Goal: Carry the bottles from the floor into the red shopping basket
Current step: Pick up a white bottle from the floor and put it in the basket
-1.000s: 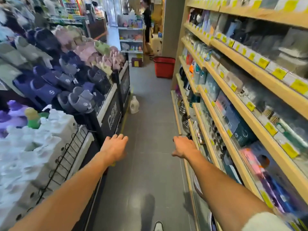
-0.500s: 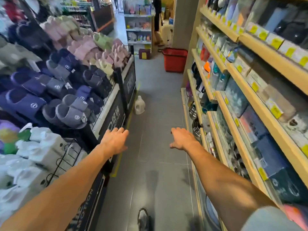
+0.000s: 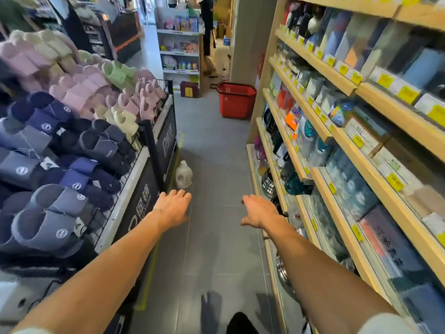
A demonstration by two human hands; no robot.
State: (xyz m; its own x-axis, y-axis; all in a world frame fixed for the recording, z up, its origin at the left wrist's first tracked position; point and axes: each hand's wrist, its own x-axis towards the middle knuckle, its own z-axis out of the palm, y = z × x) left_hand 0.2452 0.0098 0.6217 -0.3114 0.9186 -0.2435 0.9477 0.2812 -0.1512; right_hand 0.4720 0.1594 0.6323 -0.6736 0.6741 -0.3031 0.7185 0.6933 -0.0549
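Note:
A whitish jug-shaped bottle (image 3: 184, 175) stands upright on the grey floor against the base of the slipper stand, just ahead of my hands. The red shopping basket (image 3: 236, 100) sits on the floor farther down the aisle, beside the end of the right shelving. My left hand (image 3: 173, 208) is stretched forward, fingers relaxed and holding nothing, a short way short of the bottle. My right hand (image 3: 259, 210) reaches forward too, fingers spread and empty, close to the lower shelf edge.
A slipper display stand (image 3: 149, 179) lines the left side of the narrow aisle. Wooden shelves (image 3: 320, 179) packed with goods line the right. A person (image 3: 207, 32) stands beyond the basket near a far white shelf unit (image 3: 179, 51). My dark shoe (image 3: 240, 324) shows at the bottom.
I have walked forward down the aisle; the bottle and basket are nearer and larger. Both hands stay extended and empty.

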